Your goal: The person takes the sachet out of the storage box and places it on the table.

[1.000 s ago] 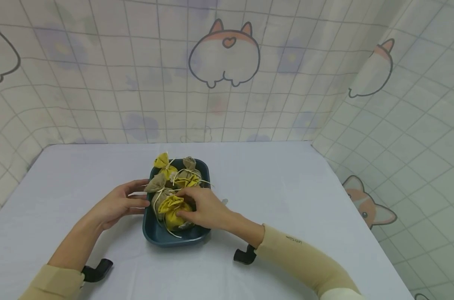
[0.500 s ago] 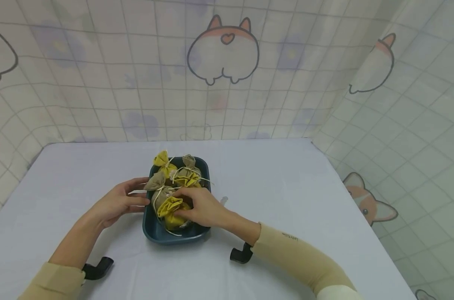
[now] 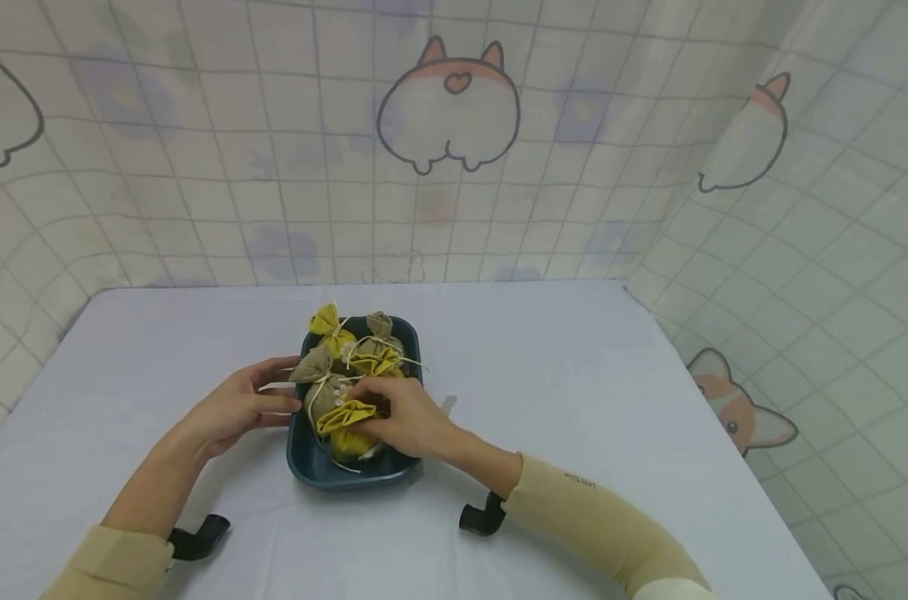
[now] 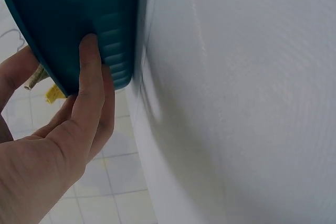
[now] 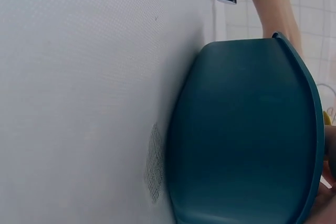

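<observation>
A dark teal plastic bin (image 3: pixel 352 481) stands on the table with several small tied cloth sachet bags in it. My right hand (image 3: pixel 412 421) reaches over the bin's right rim and pinches the front yellow sachet bag (image 3: pixel 355 444) near its gathered neck. Left of it leans a tan sachet bag (image 3: pixel 321 402). Behind are another yellow bag (image 3: pixel 337 340), a tan bag (image 3: pixel 384 333) and a yellow bag top (image 3: pixel 379 361). My left hand (image 3: pixel 232 410) touches the bin's left side with extended fingers (image 4: pixel 90 72). In the right wrist view, the bin wall (image 5: pixel 247 129) hides most of the right hand.
A white cloth (image 3: pixel 544 375) covers the table. A grey patch (image 3: pixel 449 404) lies on it right of the bin. Black curved pieces (image 3: pixel 201 537) stick out by both wrists. A patterned curtain (image 3: pixel 454 225) hangs along the table's back edge.
The front yellow bag's ruffled top has folded over and flattened under my right fingers, which have shifted slightly. My left hand has stayed against the bin, and the bin has not moved.
</observation>
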Action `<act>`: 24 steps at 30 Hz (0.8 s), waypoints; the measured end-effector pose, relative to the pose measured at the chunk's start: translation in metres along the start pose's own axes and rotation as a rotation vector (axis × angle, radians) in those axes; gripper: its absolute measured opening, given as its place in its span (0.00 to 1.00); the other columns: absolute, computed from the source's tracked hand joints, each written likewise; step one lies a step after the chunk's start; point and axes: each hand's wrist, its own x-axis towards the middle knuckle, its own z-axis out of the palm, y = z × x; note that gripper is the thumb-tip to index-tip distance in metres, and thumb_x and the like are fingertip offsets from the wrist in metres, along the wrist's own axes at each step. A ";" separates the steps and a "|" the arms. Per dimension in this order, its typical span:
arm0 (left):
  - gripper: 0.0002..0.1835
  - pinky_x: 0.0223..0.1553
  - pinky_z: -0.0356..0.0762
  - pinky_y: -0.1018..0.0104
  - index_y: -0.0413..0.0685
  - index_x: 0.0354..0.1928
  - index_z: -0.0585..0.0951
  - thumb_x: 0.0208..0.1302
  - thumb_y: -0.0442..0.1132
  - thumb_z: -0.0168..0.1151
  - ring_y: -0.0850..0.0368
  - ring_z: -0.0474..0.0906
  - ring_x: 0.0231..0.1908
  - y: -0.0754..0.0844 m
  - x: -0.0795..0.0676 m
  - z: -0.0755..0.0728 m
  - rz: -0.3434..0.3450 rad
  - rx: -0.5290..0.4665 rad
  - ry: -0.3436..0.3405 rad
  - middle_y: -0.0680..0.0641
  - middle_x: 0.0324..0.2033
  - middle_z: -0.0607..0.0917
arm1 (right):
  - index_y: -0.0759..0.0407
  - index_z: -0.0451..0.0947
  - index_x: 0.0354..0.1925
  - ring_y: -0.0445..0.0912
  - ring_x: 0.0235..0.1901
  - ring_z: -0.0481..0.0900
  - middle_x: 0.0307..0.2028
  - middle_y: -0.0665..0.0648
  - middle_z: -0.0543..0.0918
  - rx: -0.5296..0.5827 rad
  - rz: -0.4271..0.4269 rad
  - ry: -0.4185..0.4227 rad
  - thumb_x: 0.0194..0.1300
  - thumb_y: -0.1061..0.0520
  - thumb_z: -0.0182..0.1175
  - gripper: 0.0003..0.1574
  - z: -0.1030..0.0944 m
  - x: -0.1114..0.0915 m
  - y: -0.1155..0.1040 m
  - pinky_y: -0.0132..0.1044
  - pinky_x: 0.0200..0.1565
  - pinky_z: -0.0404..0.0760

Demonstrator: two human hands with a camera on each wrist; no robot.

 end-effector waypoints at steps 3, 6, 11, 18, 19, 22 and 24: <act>0.46 0.54 0.84 0.54 0.34 0.80 0.49 0.66 0.29 0.65 0.34 0.69 0.66 -0.001 0.001 0.000 0.004 -0.003 -0.008 0.28 0.74 0.55 | 0.58 0.83 0.50 0.38 0.50 0.81 0.48 0.53 0.87 0.017 -0.006 0.037 0.63 0.62 0.73 0.16 0.000 -0.002 0.000 0.27 0.53 0.79; 0.46 0.54 0.84 0.53 0.34 0.80 0.49 0.67 0.30 0.65 0.36 0.70 0.65 -0.002 0.001 -0.001 0.009 -0.006 -0.017 0.28 0.74 0.56 | 0.60 0.83 0.50 0.39 0.50 0.81 0.48 0.54 0.87 0.043 -0.019 0.077 0.63 0.64 0.73 0.17 0.000 -0.003 0.000 0.28 0.52 0.81; 0.47 0.54 0.83 0.52 0.34 0.80 0.49 0.67 0.30 0.66 0.37 0.71 0.64 -0.003 0.002 -0.002 0.002 -0.008 -0.012 0.28 0.74 0.56 | 0.61 0.83 0.50 0.42 0.49 0.83 0.48 0.55 0.86 0.114 -0.028 0.136 0.61 0.66 0.73 0.18 -0.002 -0.006 -0.001 0.30 0.49 0.84; 0.48 0.55 0.83 0.51 0.35 0.80 0.47 0.67 0.29 0.65 0.33 0.67 0.67 -0.001 0.001 -0.002 -0.009 -0.010 -0.005 0.27 0.74 0.55 | 0.61 0.83 0.51 0.42 0.47 0.83 0.48 0.55 0.85 0.151 -0.043 0.193 0.63 0.67 0.71 0.17 -0.015 -0.009 -0.008 0.39 0.49 0.86; 0.48 0.55 0.83 0.51 0.35 0.81 0.47 0.67 0.29 0.65 0.32 0.67 0.67 -0.001 0.001 -0.002 -0.012 -0.010 -0.005 0.27 0.74 0.55 | 0.61 0.82 0.51 0.42 0.46 0.83 0.48 0.55 0.85 0.158 -0.048 0.200 0.63 0.67 0.70 0.17 -0.018 -0.010 -0.009 0.40 0.48 0.86; 0.48 0.56 0.83 0.51 0.35 0.81 0.47 0.67 0.29 0.65 0.32 0.66 0.68 -0.001 0.000 -0.002 -0.017 -0.012 -0.006 0.27 0.75 0.55 | 0.61 0.82 0.51 0.43 0.44 0.82 0.48 0.55 0.85 0.176 -0.043 0.222 0.64 0.67 0.70 0.17 -0.028 -0.014 -0.013 0.43 0.47 0.87; 0.48 0.56 0.83 0.51 0.36 0.81 0.47 0.67 0.30 0.65 0.32 0.65 0.68 -0.001 0.000 -0.001 -0.021 -0.016 -0.005 0.28 0.75 0.55 | 0.62 0.81 0.51 0.44 0.45 0.82 0.48 0.55 0.85 0.182 -0.035 0.239 0.64 0.67 0.69 0.17 -0.036 -0.016 -0.016 0.43 0.49 0.86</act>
